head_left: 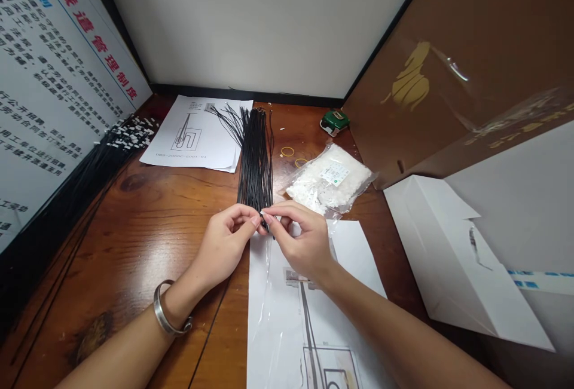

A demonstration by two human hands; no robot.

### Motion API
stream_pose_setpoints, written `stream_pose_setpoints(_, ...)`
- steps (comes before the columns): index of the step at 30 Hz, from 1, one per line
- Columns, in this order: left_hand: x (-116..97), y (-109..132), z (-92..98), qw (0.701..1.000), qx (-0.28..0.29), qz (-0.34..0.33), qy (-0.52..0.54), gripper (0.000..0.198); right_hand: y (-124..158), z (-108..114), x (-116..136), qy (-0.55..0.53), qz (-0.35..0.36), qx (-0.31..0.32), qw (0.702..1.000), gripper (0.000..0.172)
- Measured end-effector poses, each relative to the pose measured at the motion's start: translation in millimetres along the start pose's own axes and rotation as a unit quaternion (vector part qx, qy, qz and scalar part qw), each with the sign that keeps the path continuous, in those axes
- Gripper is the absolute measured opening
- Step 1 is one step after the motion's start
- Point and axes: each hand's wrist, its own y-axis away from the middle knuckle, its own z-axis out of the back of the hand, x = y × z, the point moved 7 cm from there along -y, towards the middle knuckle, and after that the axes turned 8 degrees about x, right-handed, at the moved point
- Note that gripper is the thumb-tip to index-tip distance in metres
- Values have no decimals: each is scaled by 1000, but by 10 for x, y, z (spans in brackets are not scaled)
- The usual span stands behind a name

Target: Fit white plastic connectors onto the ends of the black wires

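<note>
Over the near end of a bundle of black wires [255, 162], my two hands meet fingertip to fingertip. My left hand [231, 236] is closed in a pinch on a thin black wire [210, 332], which trails from beneath it toward the table's near edge. Thumb and finger of my right hand [302, 233] pinch a tiny white piece that looks like a connector housing [262, 213]. The fingers mostly cover it, and whether the wire is inside it I cannot tell. A silver bracelet [164, 311] circles my left wrist.
Right of the bundle lies a clear bag of small white parts [345, 177], near yellow rubber bands [287, 152] and a green tape measure [334, 122]. Printed drawings [206, 144] lie behind; another sheet [359, 257] is under my right arm. Wires with white ends [130, 132] lie left. Boxes [461, 257] stand right.
</note>
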Motion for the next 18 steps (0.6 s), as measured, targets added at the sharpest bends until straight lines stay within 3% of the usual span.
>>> stream_pose_setpoints(18, 21, -8, -17, 1000, 9, -16, 9, 17, 5, -30, -9, -8, -4, 16, 1000, 11)
